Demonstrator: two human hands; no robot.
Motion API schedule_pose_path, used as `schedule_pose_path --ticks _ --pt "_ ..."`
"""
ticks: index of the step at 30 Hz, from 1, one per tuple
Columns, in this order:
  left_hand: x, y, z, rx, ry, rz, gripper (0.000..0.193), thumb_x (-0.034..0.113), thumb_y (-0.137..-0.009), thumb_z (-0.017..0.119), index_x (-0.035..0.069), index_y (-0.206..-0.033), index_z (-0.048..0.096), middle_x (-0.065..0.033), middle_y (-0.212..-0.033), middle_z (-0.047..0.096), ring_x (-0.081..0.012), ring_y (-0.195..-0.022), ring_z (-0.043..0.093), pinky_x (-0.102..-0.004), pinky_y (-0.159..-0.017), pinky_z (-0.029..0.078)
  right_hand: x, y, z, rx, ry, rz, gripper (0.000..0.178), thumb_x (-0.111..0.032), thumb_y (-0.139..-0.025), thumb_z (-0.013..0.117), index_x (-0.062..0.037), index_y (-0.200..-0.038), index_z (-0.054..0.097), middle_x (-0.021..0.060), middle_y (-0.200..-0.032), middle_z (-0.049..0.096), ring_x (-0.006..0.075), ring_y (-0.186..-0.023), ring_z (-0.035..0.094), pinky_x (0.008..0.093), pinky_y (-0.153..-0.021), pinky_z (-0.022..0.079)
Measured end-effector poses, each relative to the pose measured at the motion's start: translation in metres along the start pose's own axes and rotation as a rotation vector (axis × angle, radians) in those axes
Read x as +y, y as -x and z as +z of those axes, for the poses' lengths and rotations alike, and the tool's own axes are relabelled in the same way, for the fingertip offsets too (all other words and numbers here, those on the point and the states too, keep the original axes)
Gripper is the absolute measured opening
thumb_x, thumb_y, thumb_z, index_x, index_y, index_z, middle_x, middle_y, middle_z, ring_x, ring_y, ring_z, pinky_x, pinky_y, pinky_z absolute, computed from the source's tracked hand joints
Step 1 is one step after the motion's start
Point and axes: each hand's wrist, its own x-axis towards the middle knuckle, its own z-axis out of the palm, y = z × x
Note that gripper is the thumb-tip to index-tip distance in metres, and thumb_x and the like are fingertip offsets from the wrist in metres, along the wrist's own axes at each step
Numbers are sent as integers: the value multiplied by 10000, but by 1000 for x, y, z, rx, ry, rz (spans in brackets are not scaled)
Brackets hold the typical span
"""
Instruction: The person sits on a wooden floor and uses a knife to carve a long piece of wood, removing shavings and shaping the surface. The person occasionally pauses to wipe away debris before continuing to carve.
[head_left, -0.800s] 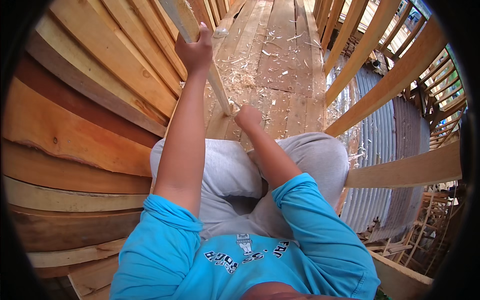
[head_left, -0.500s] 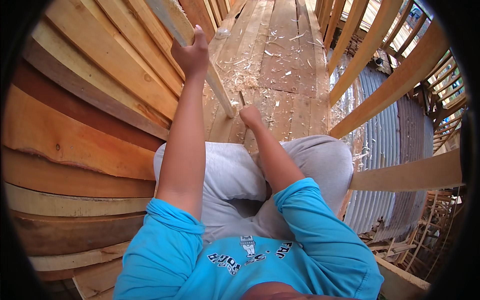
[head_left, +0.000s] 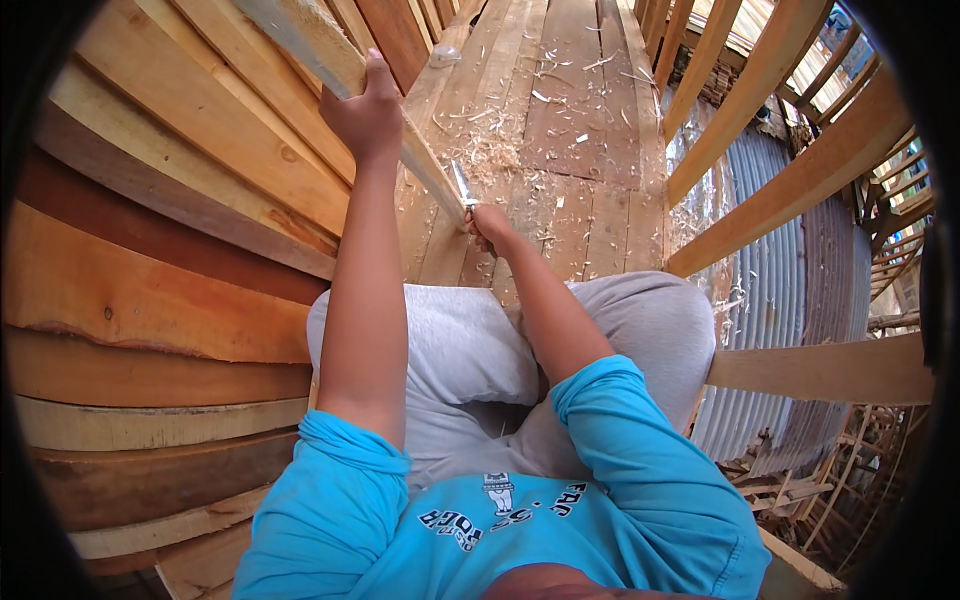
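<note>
A long, pale wooden stick point(head_left: 431, 168) slants from the upper left down to the plank floor in front of my knees. My left hand point(head_left: 364, 112) is closed around it partway up, thumb raised along its side. Low beside the stick's bottom end, my right hand point(head_left: 489, 227) is closed on the handle of a knife point(head_left: 461, 183). Its short, shiny blade points up and away from me, close against the stick; whether the edge touches the wood I cannot tell.
Curled shavings point(head_left: 492, 157) litter the plank floor point(head_left: 565, 140). Stacked boards point(head_left: 190, 270) line my left side. Wooden railing slats point(head_left: 790, 175) rise on the right, with corrugated metal roofing point(head_left: 765, 290) below them. A small clear plastic item point(head_left: 444, 56) lies on the far floor.
My right hand has shifted slightly left toward the stick, and the knife has turned so its bright blade face shows. My left hand and the stick's upper part have tilted slightly left.
</note>
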Motion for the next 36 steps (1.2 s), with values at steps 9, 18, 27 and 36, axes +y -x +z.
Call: schedule_pose_path --ticks 9,18,27,36 --pt "4 9 4 -41 88 12 276 110 -890 650 -53 -1062 508 -51 -640 559 -108 -512 524 -272 -490 462 -11 7 5 129 308 2 524 -554 -934 497 -60 -764 535 25 -585 420 129 -461 375 337 -404 285" --pt "21 14 7 -106 89 -43 246 100 -891 650 -32 -1050 515 -43 -636 556 -103 -511 525 -262 -484 464 -26 7 -15 -242 17 326 467 -500 -956 489 -158 -653 394 -85 -525 299 52 -384 239 238 -343 173" --pt "20 13 11 -112 133 -38 214 100 -891 648 -24 -1013 524 -37 -642 562 -98 -499 523 -253 -467 446 -21 -1 -22 -419 -276 459 472 -465 -979 454 -180 -620 344 -93 -501 279 31 -377 201 200 -321 125" --pt "23 16 9 -147 136 -81 259 124 -891 656 -23 -1052 517 -38 -648 551 -101 -514 514 -258 -490 453 -27 10 -17 -121 173 219 515 -584 -936 447 -169 -638 379 -72 -517 265 55 -393 218 255 -361 159"
